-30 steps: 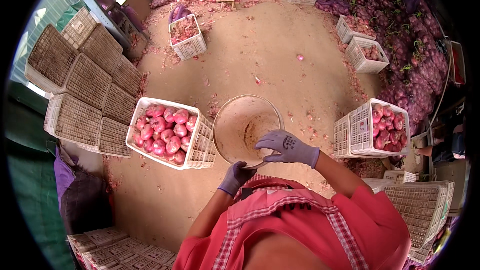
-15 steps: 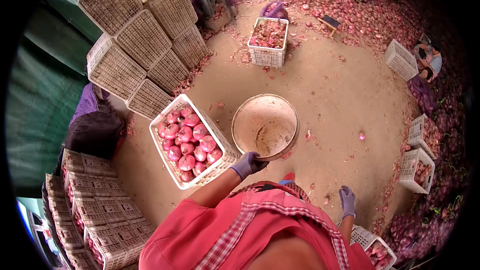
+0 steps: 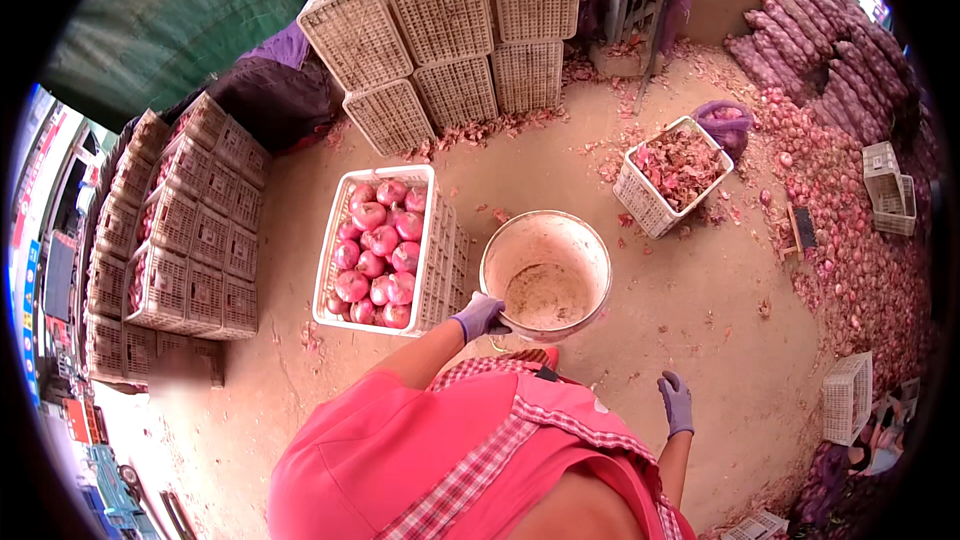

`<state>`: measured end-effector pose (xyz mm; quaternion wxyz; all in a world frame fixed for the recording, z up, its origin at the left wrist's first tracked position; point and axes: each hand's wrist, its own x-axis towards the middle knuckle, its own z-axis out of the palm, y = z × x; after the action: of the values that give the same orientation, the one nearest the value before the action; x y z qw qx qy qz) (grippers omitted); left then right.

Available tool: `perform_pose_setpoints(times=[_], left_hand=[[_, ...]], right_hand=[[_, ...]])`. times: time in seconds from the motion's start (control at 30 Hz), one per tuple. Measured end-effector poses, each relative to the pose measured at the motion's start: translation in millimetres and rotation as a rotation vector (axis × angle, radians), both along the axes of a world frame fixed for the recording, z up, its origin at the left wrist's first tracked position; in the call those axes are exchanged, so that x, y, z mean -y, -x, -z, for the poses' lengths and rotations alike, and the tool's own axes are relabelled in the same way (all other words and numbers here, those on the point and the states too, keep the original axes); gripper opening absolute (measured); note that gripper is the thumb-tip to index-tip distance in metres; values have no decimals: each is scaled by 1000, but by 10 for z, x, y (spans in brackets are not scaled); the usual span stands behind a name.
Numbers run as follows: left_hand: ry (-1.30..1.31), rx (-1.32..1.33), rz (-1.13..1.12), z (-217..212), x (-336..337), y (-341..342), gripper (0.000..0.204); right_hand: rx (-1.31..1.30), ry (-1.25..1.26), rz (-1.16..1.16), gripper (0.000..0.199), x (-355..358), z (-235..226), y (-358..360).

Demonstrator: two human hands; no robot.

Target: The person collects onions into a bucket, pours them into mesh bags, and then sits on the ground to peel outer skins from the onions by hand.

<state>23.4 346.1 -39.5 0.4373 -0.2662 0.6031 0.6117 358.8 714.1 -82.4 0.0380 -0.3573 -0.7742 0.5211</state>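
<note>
My left hand (image 3: 481,316), in a purple-grey glove, grips the near left rim of a round, pale bucket (image 3: 545,245). The bucket is empty of onions, and its bottom is stained brown. Just left of it stands a white plastic crate (image 3: 441,265) filled with large red onions (image 3: 382,239). My right hand (image 3: 677,404), gloved the same way, hangs over the floor on the right. Its fingers are loosely extended and hold nothing.
Crates (image 3: 438,10) are stacked at the back, and filled crates (image 3: 190,280) at the left. A crate of onion skins (image 3: 650,200) stands ahead right. Loose onions (image 3: 850,270) pile along the right, with a white crate (image 3: 848,398) and a person (image 3: 885,435) nearby.
My view has swung left, so the surroundings sit further right in the picture. My left hand still holds the bucket, and my right hand still hangs free.
</note>
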Motion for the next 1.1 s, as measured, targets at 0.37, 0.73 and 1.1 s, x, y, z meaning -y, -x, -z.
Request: perform_pose_setpoints(times=[0.37,0.73,1.1], left_hand=[[311,-274,-197,-159,-1135,-120,45],[-41,129,-1247,195,-2316,-1637,31],[-72,248,-1050,1138,-3581,-631,35]], right_hand=[[607,664,-124,18,-2206,727,382],[127,406,-282,3,-6099,812,3432],[250,35,-651,41,-6650,-158,2693]])
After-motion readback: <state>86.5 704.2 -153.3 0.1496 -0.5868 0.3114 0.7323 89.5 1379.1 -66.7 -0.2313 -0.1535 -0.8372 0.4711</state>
